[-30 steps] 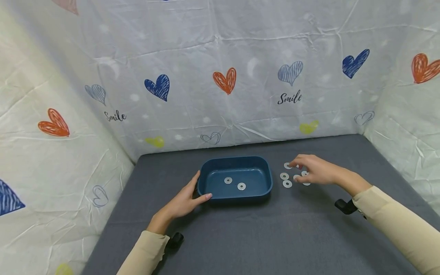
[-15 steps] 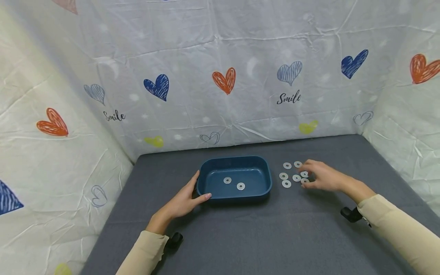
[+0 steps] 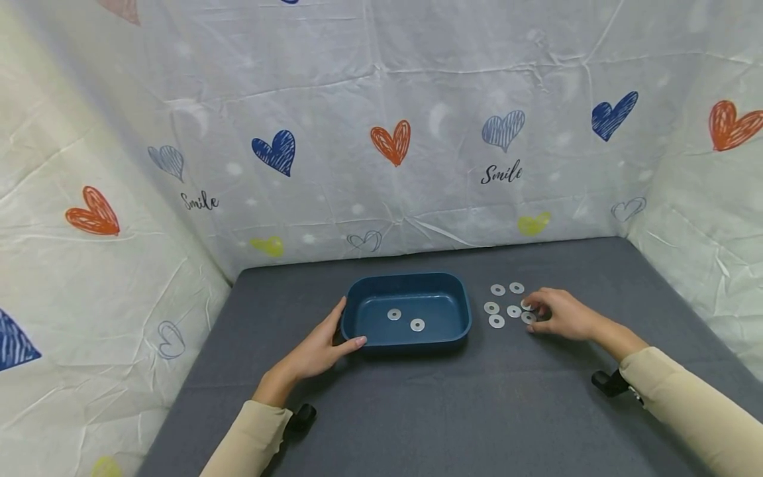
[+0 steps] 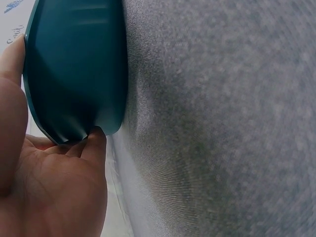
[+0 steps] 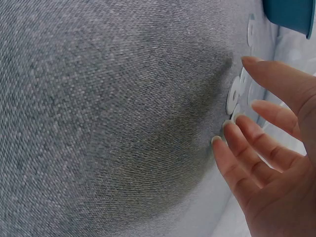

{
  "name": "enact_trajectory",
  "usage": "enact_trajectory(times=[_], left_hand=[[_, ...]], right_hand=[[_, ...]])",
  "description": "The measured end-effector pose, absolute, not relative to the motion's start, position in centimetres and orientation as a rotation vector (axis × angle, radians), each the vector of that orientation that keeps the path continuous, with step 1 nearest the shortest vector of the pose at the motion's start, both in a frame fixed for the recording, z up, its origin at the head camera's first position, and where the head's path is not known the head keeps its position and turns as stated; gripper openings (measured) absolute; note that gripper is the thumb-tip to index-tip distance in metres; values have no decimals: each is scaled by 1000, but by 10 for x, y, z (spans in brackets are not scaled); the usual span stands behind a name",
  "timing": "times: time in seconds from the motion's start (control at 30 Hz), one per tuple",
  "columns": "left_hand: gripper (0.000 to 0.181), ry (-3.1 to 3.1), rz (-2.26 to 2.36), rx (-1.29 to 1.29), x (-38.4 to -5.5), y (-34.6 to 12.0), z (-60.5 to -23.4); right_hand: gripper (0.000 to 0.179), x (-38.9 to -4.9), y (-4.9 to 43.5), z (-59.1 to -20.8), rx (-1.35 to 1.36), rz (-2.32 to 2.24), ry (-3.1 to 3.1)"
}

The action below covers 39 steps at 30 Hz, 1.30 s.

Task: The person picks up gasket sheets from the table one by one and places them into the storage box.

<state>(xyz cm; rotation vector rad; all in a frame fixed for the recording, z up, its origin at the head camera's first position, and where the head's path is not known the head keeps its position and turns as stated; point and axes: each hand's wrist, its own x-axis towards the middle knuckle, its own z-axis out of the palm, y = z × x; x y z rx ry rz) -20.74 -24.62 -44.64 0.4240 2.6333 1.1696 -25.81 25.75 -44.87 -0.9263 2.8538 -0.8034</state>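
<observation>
My left hand (image 3: 316,348) grips the left end of a dark blue rectangular tray (image 3: 408,344), its thumb over the front rim. In the left wrist view, fingers lie against the outer wall of the tray (image 4: 76,59). Inside the tray lie two flat metal washers, a rear one (image 3: 389,313) and a front one (image 3: 412,325). To the tray's right, my right hand (image 3: 563,315) hovers low over a loose group of washers (image 3: 497,321), thumb and fingers spread apart. One washer (image 5: 233,96) shows between the thumb and fingers in the right wrist view. The fingertips partly cover a rear washer.
A dark grey cloth covers the table (image 3: 453,411). White fabric printed with hearts (image 3: 390,142) hangs behind and on both sides. Black wrist cameras sit at the left cuff (image 3: 303,419) and right cuff (image 3: 609,382).
My right hand has drawn back to the right and toward me, then lowered over the near right washers, uncovering those farther back. My left hand and the tray stay in place.
</observation>
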Motion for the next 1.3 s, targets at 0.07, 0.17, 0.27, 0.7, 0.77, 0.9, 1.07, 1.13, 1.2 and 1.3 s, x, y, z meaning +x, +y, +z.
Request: enact_trajectory(times=[0.07,0.17,0.27,0.7,0.77,0.9,1.07,1.13,1.2,1.3], left_hand=[[114,2634,1166,426,-207,-246,-447],[113,2635,1165,420,-208,-246,-446],[109,2635,1169,419,-208,-245,-445],[109,2638,1164,410,-207,-244,-445],[109,2637,1159,412,-207,-244,-446],[106,2635,1164,412,-207,-244,-446],[108,2645,1161,414,-207,-244,-445],[109,2647,1158,418,-208,-244,-445],[109,2650,1154,415,-208,-244,-445],[108,2650,1146,417,-208,-243,-446]], right_hand=[[40,-258,258,-450,-898,-813,2849],[39,-259,258,-450,-871,-823,2837],[37,-260,257,-448,-841,-825,2831],[19,-266,253,-445,-819,-784,2819],[16,-267,252,-445,-828,-781,2818],[14,-269,251,-444,-877,-760,2820],[10,-273,249,-440,-958,-700,2809],[14,-274,248,-438,-982,-675,2792],[17,-276,246,-436,-994,-656,2771],[21,-277,246,-435,-997,-637,2746]])
